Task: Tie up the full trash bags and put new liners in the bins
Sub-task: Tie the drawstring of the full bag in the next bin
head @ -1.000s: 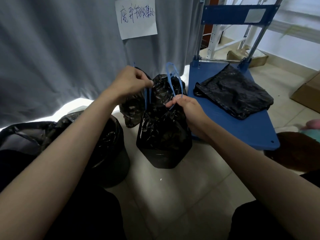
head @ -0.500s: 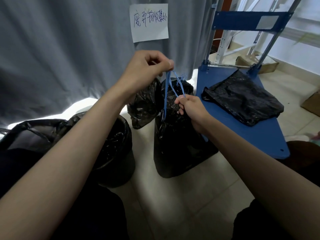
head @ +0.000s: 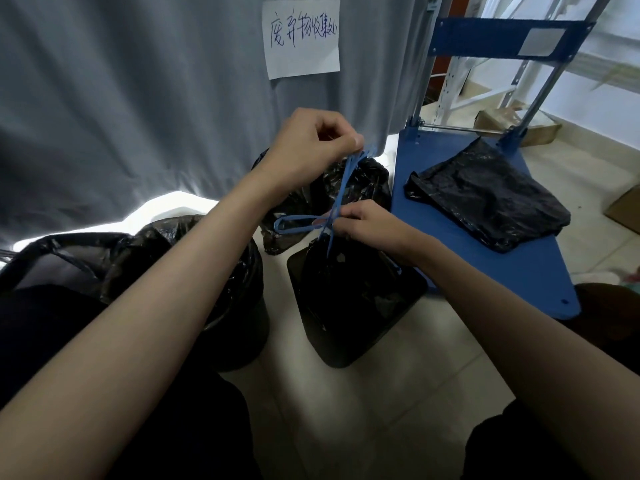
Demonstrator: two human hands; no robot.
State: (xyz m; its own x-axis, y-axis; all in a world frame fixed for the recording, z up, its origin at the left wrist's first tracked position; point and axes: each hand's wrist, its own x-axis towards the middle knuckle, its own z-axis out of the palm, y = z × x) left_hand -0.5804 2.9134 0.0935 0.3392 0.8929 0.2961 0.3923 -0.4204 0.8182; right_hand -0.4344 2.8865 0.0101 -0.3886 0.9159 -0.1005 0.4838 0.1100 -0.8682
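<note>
Full trash bag (head: 349, 299) sits on the floor between bin (head: 194, 271) and blue cart (head: 485, 258). Left hand (head: 311, 143) pinches the blue drawstring (head: 341, 188) up high; right hand (head: 363, 223) pinches it at the bag neck. Plastic looks thin, slippery, tearable; best held by the strings. Second bag (head: 346, 188) behind, touching; folded liner (head: 485, 202) on the cart. Curtain (head: 138, 98) close.

We are wearing nothing on our forearms; both are showing bare. We are wearing dark clothing over our legs.
</note>
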